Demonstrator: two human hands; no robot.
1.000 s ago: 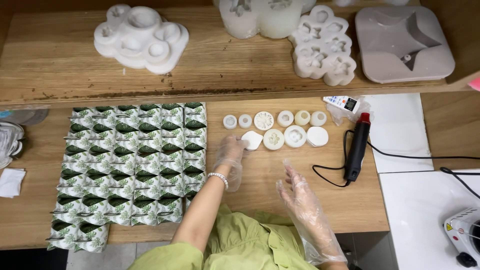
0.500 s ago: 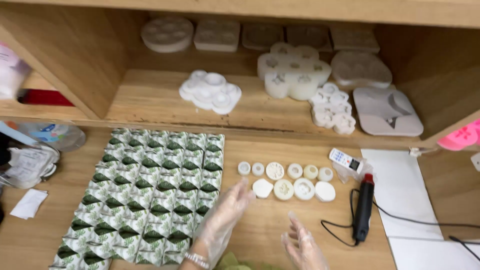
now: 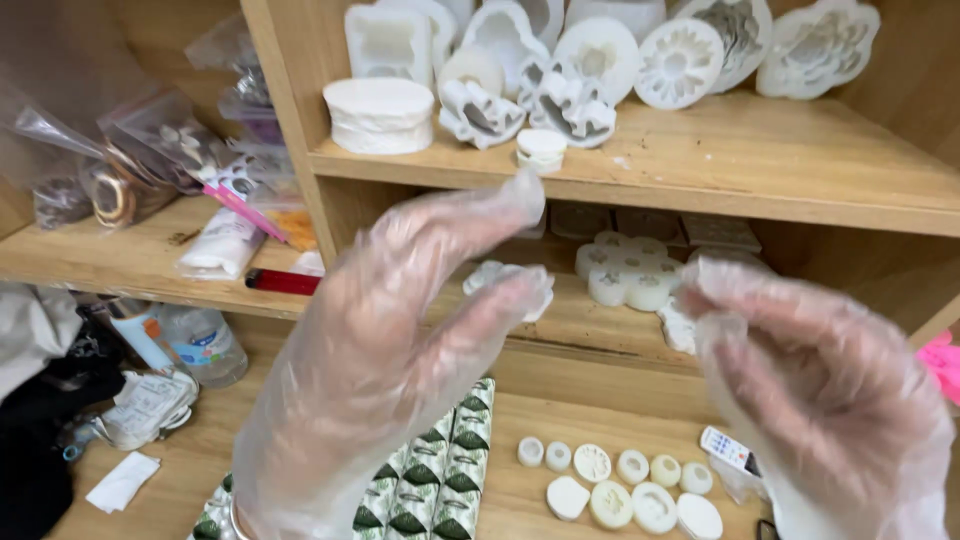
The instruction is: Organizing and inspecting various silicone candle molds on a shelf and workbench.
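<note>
Gloved hands hang raised before the wooden shelves (image 3: 640, 170), holding nothing: left hand (image 3: 400, 340) half-curled with fingers pointing up and right, right hand (image 3: 820, 380) loosely curled. Below, white round pieces (image 3: 620, 480) lie in two rows running left-right on the table (image 3: 520, 420), beside leaf-patterned packets (image 3: 440, 480).

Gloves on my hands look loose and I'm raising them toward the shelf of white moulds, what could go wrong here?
1. The loose plastic glove on the left hand bags at the fingertips, so grip could slip on anything smooth.
2. The small round white mould sits at the shelf's front edge; a brush from either hand might knock it onto the white round pieces on the table.
3. Both the left hand and the right hand block much of the view of the lower shelf.
</note>
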